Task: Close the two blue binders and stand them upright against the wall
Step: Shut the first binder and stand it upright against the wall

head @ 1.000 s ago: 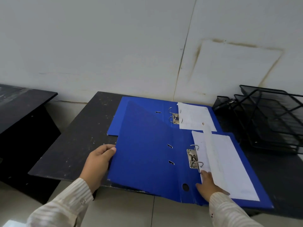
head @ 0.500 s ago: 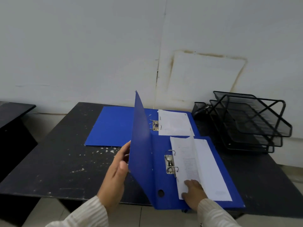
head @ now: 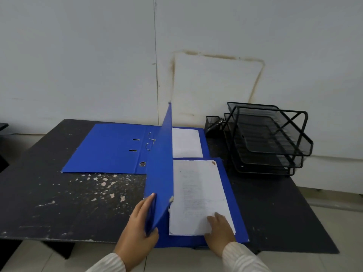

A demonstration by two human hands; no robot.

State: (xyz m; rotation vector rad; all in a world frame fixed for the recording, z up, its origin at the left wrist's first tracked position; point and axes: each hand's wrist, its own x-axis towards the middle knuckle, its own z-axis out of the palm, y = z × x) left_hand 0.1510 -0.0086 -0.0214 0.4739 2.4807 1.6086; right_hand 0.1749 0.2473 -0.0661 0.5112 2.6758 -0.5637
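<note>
Binder cover (head: 159, 173) stands gripped by left hand (head: 135, 231); right hand (head: 221, 230) presses paper (head: 196, 193).

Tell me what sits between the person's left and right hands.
In the head view, the near binder's raised front cover stands between them; the left hand holds its edge, the right hand presses the paper sheets.

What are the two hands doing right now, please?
Left hand: gripping the raised cover of the near binder at its edge.
Right hand: open, pressing flat on the paper in that binder.
</note>
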